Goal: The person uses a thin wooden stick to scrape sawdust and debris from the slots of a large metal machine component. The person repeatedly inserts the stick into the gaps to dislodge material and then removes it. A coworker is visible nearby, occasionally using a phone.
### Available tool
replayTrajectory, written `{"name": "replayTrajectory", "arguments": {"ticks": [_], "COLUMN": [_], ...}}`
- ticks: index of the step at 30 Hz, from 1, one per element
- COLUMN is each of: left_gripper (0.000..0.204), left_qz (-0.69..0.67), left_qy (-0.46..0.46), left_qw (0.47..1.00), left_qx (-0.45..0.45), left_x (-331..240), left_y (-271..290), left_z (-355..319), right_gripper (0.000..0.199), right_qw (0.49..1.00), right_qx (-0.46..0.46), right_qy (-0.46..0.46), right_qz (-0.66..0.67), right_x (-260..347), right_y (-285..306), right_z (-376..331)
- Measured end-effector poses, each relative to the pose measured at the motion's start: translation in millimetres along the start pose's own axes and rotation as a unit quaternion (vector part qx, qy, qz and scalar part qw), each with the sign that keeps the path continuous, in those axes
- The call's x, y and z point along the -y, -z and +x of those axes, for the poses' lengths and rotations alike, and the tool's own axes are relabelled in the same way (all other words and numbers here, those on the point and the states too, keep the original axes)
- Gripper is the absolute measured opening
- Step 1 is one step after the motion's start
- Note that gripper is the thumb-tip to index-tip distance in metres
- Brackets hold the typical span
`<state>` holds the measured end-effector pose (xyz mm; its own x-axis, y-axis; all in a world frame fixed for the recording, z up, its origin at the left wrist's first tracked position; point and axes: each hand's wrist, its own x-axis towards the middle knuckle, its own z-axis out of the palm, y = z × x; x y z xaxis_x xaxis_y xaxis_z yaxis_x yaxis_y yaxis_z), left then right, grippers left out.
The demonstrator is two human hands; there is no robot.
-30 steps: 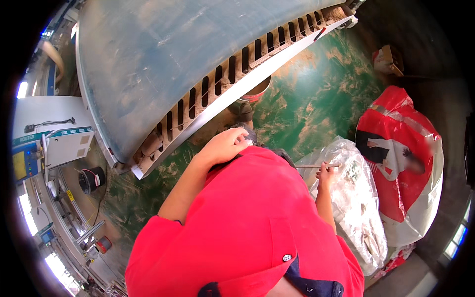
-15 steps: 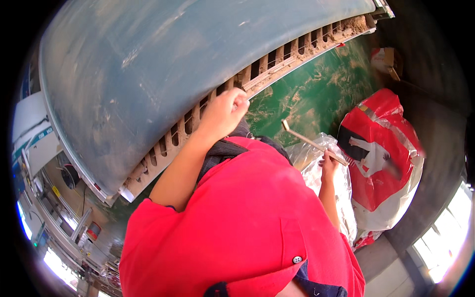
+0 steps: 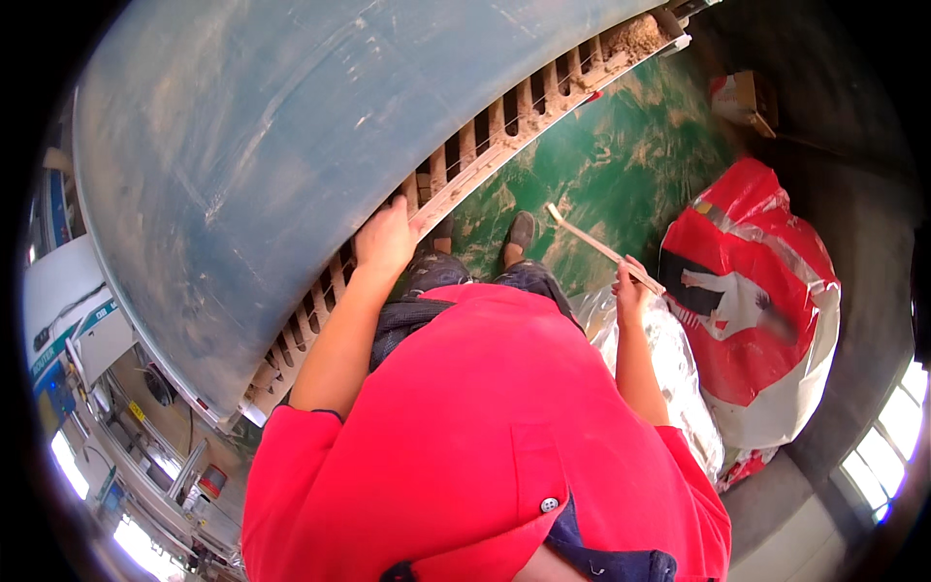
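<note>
My left hand (image 3: 386, 238) rests on the slotted, dusty edge (image 3: 465, 165) of a large blue-grey machine table (image 3: 291, 126), fingers curled over the slats. At my side, my right hand (image 3: 631, 291) grips a thin pale wooden strip (image 3: 599, 247). The strip points up and left over the green floor (image 3: 621, 155). My red shirt fills the lower middle of the view. Both my shoes show just below the table edge.
A red and white plastic sack (image 3: 752, 310) lies at the right, with a clear plastic bag (image 3: 679, 378) of scraps beside my right arm. A small cardboard box (image 3: 742, 97) sits at the upper right. Machines and cabinets (image 3: 68, 339) stand at the far left.
The view has tilted and the table now fills more of the frame. My left hand has stayed on the slotted edge; my right hand has lifted the strip away from the clear bag.
</note>
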<state>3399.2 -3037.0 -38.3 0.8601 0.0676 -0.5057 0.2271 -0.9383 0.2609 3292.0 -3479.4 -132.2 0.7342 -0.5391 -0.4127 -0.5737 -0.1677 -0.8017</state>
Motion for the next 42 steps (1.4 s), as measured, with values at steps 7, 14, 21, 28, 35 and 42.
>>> {"name": "replayTrajectory", "arguments": {"ticks": [7,14,21,28,35,42], "left_gripper": [0.021,0.019,0.02,0.019,0.019,0.019], "left_qz": [-0.048,-0.07,-0.219,-0.309,-0.298,-0.28], "left_qy": [-0.035,0.014,-0.006,0.005,-0.073,-0.161], "left_qw": [0.993,0.978,0.951,0.929,0.93,0.925], "left_qx": [-0.104,-0.194,-0.218,-0.202,-0.205,-0.2], "left_x": [-12.4,-56.9,-68.7,-75.3,-95.8,-131.9], "left_y": [1.7,25.6,41.1,52.8,61.2,73.9], "left_z": [-30.7,-93.2,-112.8,-86.3,-39.8,4.5], "right_gripper": [0.028,0.029,0.033,0.029,0.028,0.015], "right_qw": [0.992,0.968,0.978,0.984,0.996,0.984], "right_qx": [0.052,0.051,0.064,0.016,0.012,-0.068], "right_qy": [0.04,0.141,0.147,0.145,0.085,0.124], "right_qz": [-0.104,-0.2,-0.131,-0.107,0.04,0.108], "right_x": [4.8,12.8,19.5,2.2,11.7,64.8], "right_y": [20.5,57.2,62.4,57.7,64.4,94.4], "right_z": [64.1,104.6,125.5,141.0,129.2,100.3]}}
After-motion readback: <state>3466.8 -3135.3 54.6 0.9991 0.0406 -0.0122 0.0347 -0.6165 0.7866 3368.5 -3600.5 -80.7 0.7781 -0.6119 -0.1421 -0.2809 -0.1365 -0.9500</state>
